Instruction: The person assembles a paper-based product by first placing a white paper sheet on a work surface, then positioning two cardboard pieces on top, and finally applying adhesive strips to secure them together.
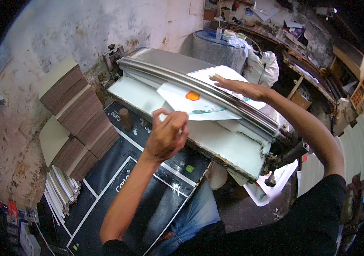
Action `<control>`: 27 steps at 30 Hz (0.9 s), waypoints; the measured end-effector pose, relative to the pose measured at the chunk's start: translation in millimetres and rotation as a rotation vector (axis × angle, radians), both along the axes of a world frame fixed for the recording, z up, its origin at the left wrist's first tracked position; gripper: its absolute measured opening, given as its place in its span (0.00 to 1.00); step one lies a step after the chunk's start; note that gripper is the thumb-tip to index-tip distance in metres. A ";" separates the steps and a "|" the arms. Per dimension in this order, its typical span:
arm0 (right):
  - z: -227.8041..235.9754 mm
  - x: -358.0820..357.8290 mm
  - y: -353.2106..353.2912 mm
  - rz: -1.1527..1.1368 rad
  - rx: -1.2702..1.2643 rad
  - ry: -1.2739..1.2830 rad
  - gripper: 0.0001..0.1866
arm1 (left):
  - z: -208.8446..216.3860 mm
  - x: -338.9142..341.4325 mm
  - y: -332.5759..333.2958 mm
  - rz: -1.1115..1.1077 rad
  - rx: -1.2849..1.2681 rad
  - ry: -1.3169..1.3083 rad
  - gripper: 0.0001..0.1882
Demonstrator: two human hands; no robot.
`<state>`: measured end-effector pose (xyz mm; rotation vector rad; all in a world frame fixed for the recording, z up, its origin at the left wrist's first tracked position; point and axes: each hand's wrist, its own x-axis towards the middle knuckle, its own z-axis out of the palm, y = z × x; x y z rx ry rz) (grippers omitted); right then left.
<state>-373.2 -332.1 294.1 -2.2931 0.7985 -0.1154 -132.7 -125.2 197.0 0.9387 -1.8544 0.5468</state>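
Here's my white printed sheet (pixel 209 106), showing both sides of the steel roller (pixel 190 85), above the white-coated tray (pixel 229 144). My right hand (pixel 244 88) reaches flat over its far part, fingers loose; my left hand (pixel 167 134) curls near its front edge, grip unclear. Brown boards (pixel 81 112) stack up leftward.

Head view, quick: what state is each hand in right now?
Left hand: curled closed; cannot tell whether it holds anything.
Right hand: open, over the flat white sheet with coloured print.
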 end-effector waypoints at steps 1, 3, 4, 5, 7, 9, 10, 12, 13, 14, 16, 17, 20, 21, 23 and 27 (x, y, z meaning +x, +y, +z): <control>15.6 -6.1 23.9 0.015 -0.017 -0.033 0.57 | 6.2 4.5 13.0 0.004 -0.001 -0.009 0.28; 37.6 -30.5 62.1 0.124 -0.259 -0.013 0.48 | 17.1 10.2 35.2 0.013 -0.006 -0.018 0.28; 44.5 -42.3 78.7 0.235 -0.452 0.008 0.50 | 31.0 13.4 50.4 0.002 -0.038 -0.024 0.28; 40.7 -47.1 95.2 0.295 -0.602 0.003 0.52 | 43.9 18.4 67.4 0.002 -0.065 -0.033 0.28; 22.9 -52.9 129.6 0.220 -0.745 0.007 0.45 | 71.0 24.8 103.7 0.057 -0.104 -0.074 0.28; 10.6 -59.5 150.6 0.155 -0.790 0.075 0.40 | 86.1 32.1 132.9 0.099 -0.079 -0.061 0.27; -4.7 -72.2 145.2 0.115 -0.826 -0.037 0.35 | 89.2 34.9 141.0 0.064 -0.136 -0.046 0.27; -31.1 -94.7 138.0 0.002 -0.760 -0.204 0.28 | 91.5 34.5 152.9 -0.003 -0.209 0.014 0.28; -27.0 -91.3 144.3 -0.073 -0.684 -0.262 0.24 | 98.8 35.9 166.4 0.008 -0.228 0.024 0.29; -15.3 -82.0 157.2 -0.032 -0.772 -0.303 0.22 | 102.1 40.1 182.6 0.024 -0.228 0.022 0.30; 9.7 -78.1 174.7 0.022 -0.987 -0.352 0.19 | 109.8 44.6 224.0 0.105 -0.174 0.016 0.36; 14.7 -74.6 173.0 0.000 -1.002 -0.386 0.20 | 114.5 43.3 253.5 0.158 -0.107 0.078 0.40; 43.2 -37.1 196.6 0.090 -0.651 -0.484 0.29 | 130.2 29.6 324.7 0.312 0.103 0.413 0.44; 46.9 -15.2 191.0 0.224 -0.508 -0.482 0.31 | 137.4 22.6 350.5 0.369 0.162 0.550 0.44; 52.8 9.5 172.3 0.391 -0.217 -0.395 0.36 | 136.9 26.0 373.3 0.401 0.485 0.884 0.40; 12.5 137.7 189.0 0.582 0.014 0.059 0.27 | 76.2 57.3 406.1 0.476 0.766 1.074 0.32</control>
